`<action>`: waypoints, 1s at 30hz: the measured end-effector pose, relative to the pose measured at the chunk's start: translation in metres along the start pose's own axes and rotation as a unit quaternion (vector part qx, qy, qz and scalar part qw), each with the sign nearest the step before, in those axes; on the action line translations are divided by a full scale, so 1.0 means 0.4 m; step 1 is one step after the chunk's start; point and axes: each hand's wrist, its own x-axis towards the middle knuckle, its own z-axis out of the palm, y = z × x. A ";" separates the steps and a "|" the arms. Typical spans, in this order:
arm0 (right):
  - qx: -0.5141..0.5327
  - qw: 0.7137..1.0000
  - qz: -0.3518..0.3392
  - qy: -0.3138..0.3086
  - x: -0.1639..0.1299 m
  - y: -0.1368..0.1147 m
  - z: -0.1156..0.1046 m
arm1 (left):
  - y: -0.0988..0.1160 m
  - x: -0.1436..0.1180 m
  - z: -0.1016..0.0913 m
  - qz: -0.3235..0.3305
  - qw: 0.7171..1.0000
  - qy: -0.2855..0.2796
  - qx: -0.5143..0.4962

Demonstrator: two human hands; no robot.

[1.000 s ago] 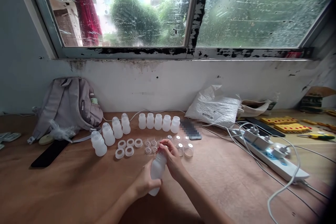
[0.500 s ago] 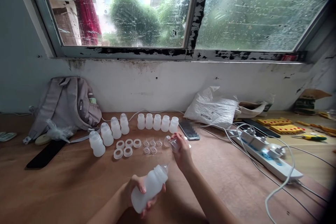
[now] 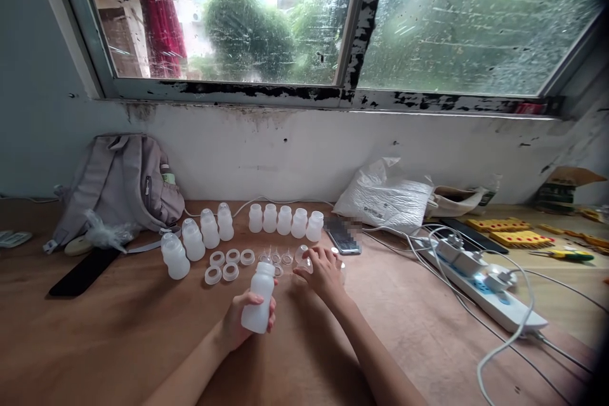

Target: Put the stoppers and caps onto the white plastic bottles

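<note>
It looks like a workshop. Bottles [image 3: 284, 222] stand in rows on a table [image 3: 118, 342]. Further right lie a power strip [image 3: 497, 301] and screwdriver [image 3: 576, 256].

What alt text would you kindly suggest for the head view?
A person's left hand holds a frosted bottle over a table, while the right hand is at clear domed covers. Behind stand five open bottles and four domed ones; pale rings lie nearby.
</note>
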 end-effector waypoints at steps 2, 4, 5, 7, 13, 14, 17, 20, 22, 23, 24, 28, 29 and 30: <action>-0.022 1.000 -0.001 0.004 -0.004 0.003 0.006 | 0.003 -0.001 0.008 0.009 1.000 0.017 0.008; 0.001 1.000 -0.005 0.021 -0.004 -0.002 0.000 | 0.003 0.001 0.017 0.023 0.999 0.034 0.024; 0.038 0.999 -0.014 0.028 -0.004 -0.010 -0.008 | 0.002 0.002 0.021 0.033 0.997 0.046 0.044; 0.166 0.985 -0.036 0.027 -0.007 -0.039 -0.029 | -0.001 0.003 0.029 0.057 0.989 0.077 0.113; 0.589 0.792 0.072 -0.144 -0.055 -0.195 -0.062 | -0.010 -0.009 0.054 0.168 0.887 0.115 0.415; 0.616 0.764 0.108 -0.159 -0.062 -0.214 -0.060 | -0.013 -0.010 0.058 0.171 0.879 0.113 0.430; 0.673 0.694 0.186 -0.177 -0.073 -0.241 -0.053 | -0.022 -0.006 0.062 0.114 0.905 0.094 0.399; 0.711 0.651 0.194 -0.179 -0.072 -0.238 -0.062 | -0.033 -0.003 0.054 0.017 0.960 0.049 0.274; 0.726 0.634 0.178 -0.199 -0.069 -0.233 -0.076 | -0.042 -0.006 0.042 -0.046 0.991 -0.008 0.129; 0.731 0.624 0.165 -0.222 -0.067 -0.230 -0.083 | -0.046 -0.009 0.036 -0.076 0.995 -0.046 0.050; 0.733 0.615 0.149 -0.249 -0.064 -0.227 -0.090 | -0.049 -0.011 0.029 -0.100 0.991 -0.087 -0.023; 0.708 0.643 0.107 -0.273 -0.048 -0.202 -0.094 | -0.037 -0.017 0.007 -0.093 0.958 -0.214 -0.169; 0.695 0.666 0.110 -0.245 -0.043 -0.193 -0.088 | -0.028 -0.018 0.003 -0.073 0.957 -0.222 -0.173; 0.684 0.688 0.116 -0.216 -0.038 -0.184 -0.081 | -0.019 -0.018 -0.001 -0.052 0.961 -0.216 -0.167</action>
